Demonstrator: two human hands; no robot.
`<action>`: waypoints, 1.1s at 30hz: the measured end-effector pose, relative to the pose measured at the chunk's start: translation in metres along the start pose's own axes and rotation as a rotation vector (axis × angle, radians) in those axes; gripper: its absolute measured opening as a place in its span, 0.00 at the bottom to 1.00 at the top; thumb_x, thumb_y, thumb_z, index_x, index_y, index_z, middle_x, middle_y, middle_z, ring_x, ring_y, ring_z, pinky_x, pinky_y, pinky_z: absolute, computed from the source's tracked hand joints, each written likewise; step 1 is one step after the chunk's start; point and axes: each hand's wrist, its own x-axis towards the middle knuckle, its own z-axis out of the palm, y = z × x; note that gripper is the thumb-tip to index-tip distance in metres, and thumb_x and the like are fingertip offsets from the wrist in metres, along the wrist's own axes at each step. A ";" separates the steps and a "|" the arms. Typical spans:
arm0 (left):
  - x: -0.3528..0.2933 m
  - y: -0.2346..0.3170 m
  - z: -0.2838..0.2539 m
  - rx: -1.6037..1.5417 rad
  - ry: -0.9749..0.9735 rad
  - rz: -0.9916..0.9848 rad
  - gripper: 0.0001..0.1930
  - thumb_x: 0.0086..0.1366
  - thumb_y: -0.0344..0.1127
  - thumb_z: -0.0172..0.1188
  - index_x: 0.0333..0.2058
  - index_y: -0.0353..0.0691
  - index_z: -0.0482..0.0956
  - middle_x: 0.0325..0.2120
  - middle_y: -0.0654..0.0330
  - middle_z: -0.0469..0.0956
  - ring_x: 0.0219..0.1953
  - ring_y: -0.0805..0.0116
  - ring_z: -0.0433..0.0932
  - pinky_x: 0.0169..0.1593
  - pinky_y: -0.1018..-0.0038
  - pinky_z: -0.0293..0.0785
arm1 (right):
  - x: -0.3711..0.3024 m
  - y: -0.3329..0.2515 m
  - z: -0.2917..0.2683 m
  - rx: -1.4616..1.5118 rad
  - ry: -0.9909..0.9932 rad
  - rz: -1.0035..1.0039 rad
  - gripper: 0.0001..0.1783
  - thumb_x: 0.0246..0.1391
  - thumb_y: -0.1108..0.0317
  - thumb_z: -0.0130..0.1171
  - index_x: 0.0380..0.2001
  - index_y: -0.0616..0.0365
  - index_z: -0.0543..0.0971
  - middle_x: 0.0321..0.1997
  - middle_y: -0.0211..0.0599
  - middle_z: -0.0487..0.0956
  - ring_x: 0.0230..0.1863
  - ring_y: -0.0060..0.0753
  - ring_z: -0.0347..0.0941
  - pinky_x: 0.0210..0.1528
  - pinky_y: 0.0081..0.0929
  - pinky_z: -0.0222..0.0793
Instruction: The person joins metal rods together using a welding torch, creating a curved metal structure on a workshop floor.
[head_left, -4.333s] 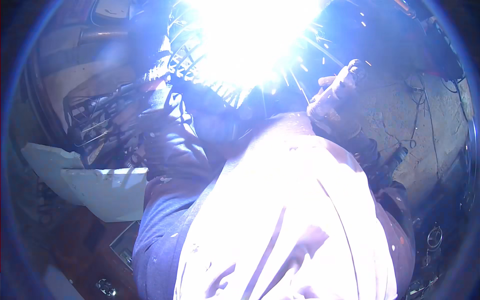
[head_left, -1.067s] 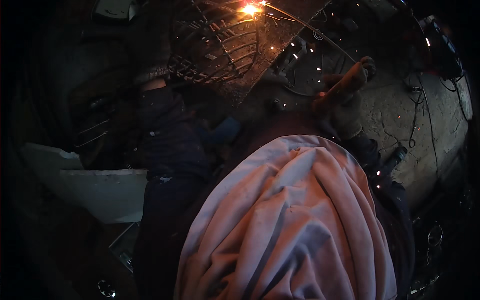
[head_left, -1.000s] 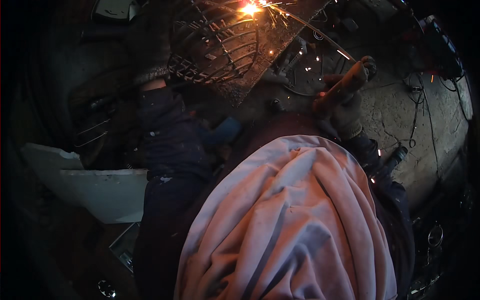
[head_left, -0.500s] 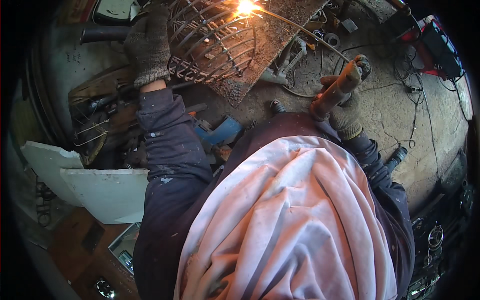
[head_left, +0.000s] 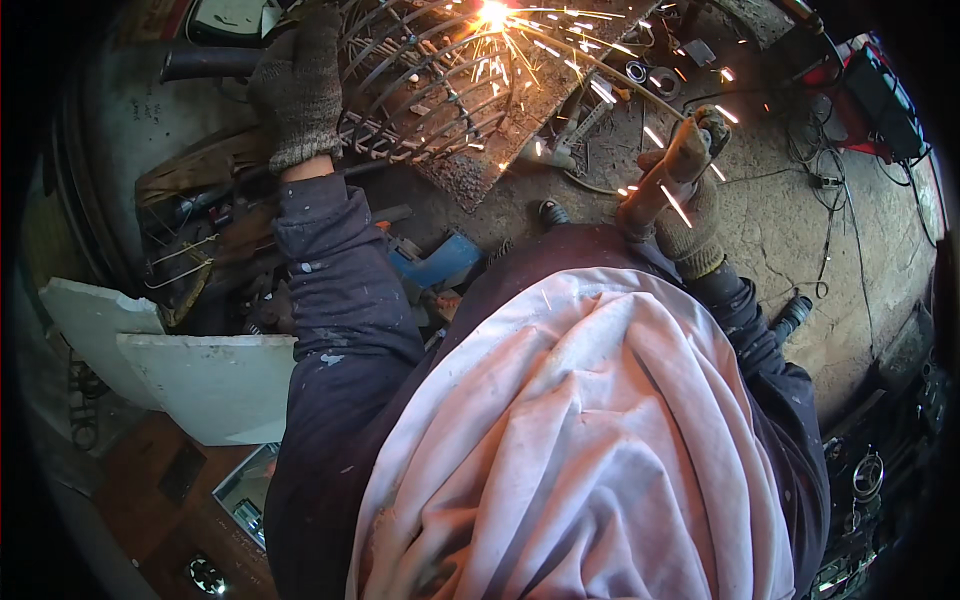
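Note:
My right hand [head_left: 692,215], in a knitted glove, is closed around a worn brown welding electrode holder [head_left: 680,165]. From its jaws a long thin welding rod [head_left: 625,80] runs up and left to a glaring arc at the upper edge. There the rod's tip meets a cage of curved metal bars [head_left: 440,95], and sparks spray right and downward. My left hand [head_left: 300,95], gloved too, lies against the cage's left side, its fingers hidden from view. Beside that glove a dark cylindrical handle [head_left: 205,65] sticks out to the left.
The cage rests on a rusty metal plate [head_left: 470,185]. A red and black machine [head_left: 880,100] with cables stands on the floor at far right. Pale broken boards [head_left: 215,385] lean at left, near scrap metal. A blue metal piece [head_left: 440,260] lies below the plate.
The arc throws a much wider spray of sparks, some passing over my right hand. The electrode holder has shifted very slightly left and down. My left hand stays almost in place.

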 end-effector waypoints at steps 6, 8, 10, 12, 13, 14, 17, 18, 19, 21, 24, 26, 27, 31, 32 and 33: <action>0.000 0.008 0.000 0.099 0.000 0.031 0.20 0.59 0.51 0.62 0.33 0.36 0.84 0.25 0.57 0.81 0.29 0.69 0.76 0.37 0.70 0.71 | 0.002 -0.014 -0.002 -0.106 -0.064 0.131 0.30 0.41 0.66 0.70 0.49 0.62 0.74 0.45 0.39 0.80 0.45 0.27 0.76 0.48 0.26 0.71; 0.001 0.006 0.000 0.120 0.003 0.026 0.20 0.60 0.51 0.61 0.32 0.37 0.84 0.24 0.56 0.81 0.28 0.68 0.76 0.37 0.70 0.71 | 0.000 -0.006 -0.002 -0.051 -0.056 0.079 0.27 0.44 0.65 0.69 0.48 0.61 0.74 0.40 0.34 0.79 0.41 0.25 0.76 0.45 0.24 0.71; 0.002 0.004 -0.002 0.215 0.008 0.226 0.20 0.60 0.52 0.60 0.31 0.37 0.83 0.23 0.54 0.80 0.27 0.66 0.76 0.36 0.69 0.71 | -0.002 0.002 -0.003 0.002 -0.049 0.029 0.25 0.48 0.64 0.68 0.48 0.61 0.73 0.35 0.29 0.79 0.36 0.23 0.76 0.41 0.22 0.72; -0.002 0.012 -0.001 0.193 0.011 0.144 0.21 0.60 0.52 0.60 0.31 0.37 0.83 0.23 0.53 0.80 0.26 0.65 0.76 0.36 0.68 0.71 | -0.003 0.006 -0.004 0.007 -0.054 0.035 0.26 0.48 0.64 0.68 0.48 0.61 0.73 0.35 0.29 0.79 0.37 0.22 0.76 0.41 0.22 0.72; -0.003 0.017 -0.001 0.171 0.013 0.062 0.21 0.61 0.53 0.59 0.31 0.37 0.83 0.23 0.52 0.80 0.26 0.64 0.76 0.36 0.68 0.71 | -0.003 0.006 -0.004 0.008 -0.056 0.037 0.26 0.48 0.64 0.69 0.48 0.61 0.73 0.35 0.29 0.79 0.37 0.22 0.76 0.42 0.22 0.72; -0.003 0.014 0.000 0.170 0.013 0.062 0.21 0.61 0.53 0.59 0.31 0.37 0.83 0.23 0.52 0.80 0.26 0.64 0.76 0.36 0.68 0.71 | -0.003 0.004 -0.005 0.022 -0.045 0.073 0.27 0.44 0.65 0.69 0.48 0.62 0.74 0.40 0.34 0.80 0.41 0.26 0.76 0.44 0.24 0.72; -0.003 0.010 -0.001 0.128 0.040 0.093 0.22 0.61 0.54 0.59 0.31 0.36 0.83 0.22 0.52 0.80 0.25 0.63 0.75 0.36 0.67 0.71 | -0.002 0.001 -0.005 -0.007 -0.052 0.066 0.28 0.44 0.64 0.70 0.48 0.61 0.73 0.41 0.35 0.79 0.42 0.26 0.76 0.45 0.24 0.72; -0.004 0.013 -0.001 0.144 0.042 0.084 0.22 0.61 0.54 0.59 0.31 0.36 0.83 0.22 0.52 0.80 0.25 0.63 0.75 0.36 0.67 0.70 | -0.001 0.001 -0.005 -0.054 -0.063 0.025 0.27 0.47 0.62 0.69 0.49 0.61 0.73 0.38 0.30 0.78 0.39 0.23 0.75 0.42 0.23 0.72; -0.004 0.014 0.000 0.160 0.043 0.075 0.22 0.61 0.53 0.59 0.31 0.36 0.83 0.22 0.52 0.80 0.25 0.64 0.75 0.35 0.67 0.70 | -0.001 0.000 -0.005 -0.055 -0.063 0.026 0.27 0.47 0.62 0.69 0.49 0.61 0.73 0.38 0.30 0.78 0.39 0.23 0.75 0.42 0.23 0.72; -0.004 0.012 -0.001 0.161 0.039 0.074 0.21 0.60 0.53 0.59 0.31 0.37 0.83 0.22 0.53 0.80 0.25 0.64 0.75 0.35 0.68 0.70 | -0.002 -0.001 -0.005 -0.047 -0.061 0.050 0.27 0.48 0.62 0.69 0.49 0.60 0.73 0.37 0.29 0.78 0.38 0.23 0.75 0.42 0.23 0.72; -0.004 0.006 -0.001 0.141 0.048 0.087 0.21 0.60 0.53 0.60 0.31 0.38 0.83 0.22 0.53 0.80 0.25 0.66 0.75 0.35 0.69 0.70 | -0.002 -0.005 -0.001 -0.035 0.000 0.086 0.25 0.39 0.68 0.70 0.44 0.61 0.75 0.40 0.39 0.80 0.42 0.25 0.76 0.45 0.25 0.72; -0.004 0.005 -0.001 0.119 0.061 0.100 0.21 0.60 0.53 0.60 0.30 0.38 0.84 0.22 0.53 0.80 0.26 0.66 0.75 0.35 0.69 0.70 | -0.001 -0.005 -0.001 -0.046 -0.008 0.076 0.25 0.39 0.68 0.70 0.43 0.60 0.75 0.39 0.38 0.80 0.41 0.24 0.76 0.44 0.24 0.71; -0.003 0.006 -0.001 0.108 0.052 0.081 0.21 0.59 0.54 0.60 0.30 0.37 0.83 0.22 0.54 0.80 0.26 0.67 0.75 0.35 0.69 0.70 | 0.000 -0.006 -0.002 -0.059 -0.014 0.067 0.24 0.39 0.68 0.71 0.42 0.60 0.75 0.39 0.37 0.80 0.41 0.24 0.76 0.44 0.24 0.71; -0.006 0.014 0.000 0.083 0.051 0.059 0.22 0.59 0.54 0.61 0.30 0.36 0.83 0.21 0.57 0.79 0.26 0.68 0.74 0.35 0.69 0.69 | 0.000 -0.003 -0.001 -0.083 -0.002 0.108 0.24 0.39 0.68 0.71 0.42 0.60 0.75 0.39 0.36 0.80 0.41 0.23 0.75 0.44 0.24 0.71; -0.005 0.012 0.000 0.083 0.051 0.058 0.22 0.59 0.54 0.61 0.30 0.36 0.83 0.21 0.57 0.79 0.26 0.68 0.74 0.35 0.69 0.69 | 0.000 -0.003 0.000 -0.076 0.005 0.097 0.24 0.39 0.68 0.71 0.42 0.60 0.75 0.39 0.36 0.80 0.41 0.23 0.75 0.44 0.24 0.71; -0.004 0.010 -0.001 0.103 0.054 0.065 0.22 0.59 0.54 0.61 0.30 0.36 0.83 0.21 0.57 0.79 0.26 0.69 0.74 0.35 0.69 0.69 | 0.000 -0.004 0.000 -0.069 0.012 0.085 0.24 0.39 0.68 0.71 0.42 0.60 0.75 0.40 0.36 0.80 0.41 0.23 0.75 0.44 0.24 0.71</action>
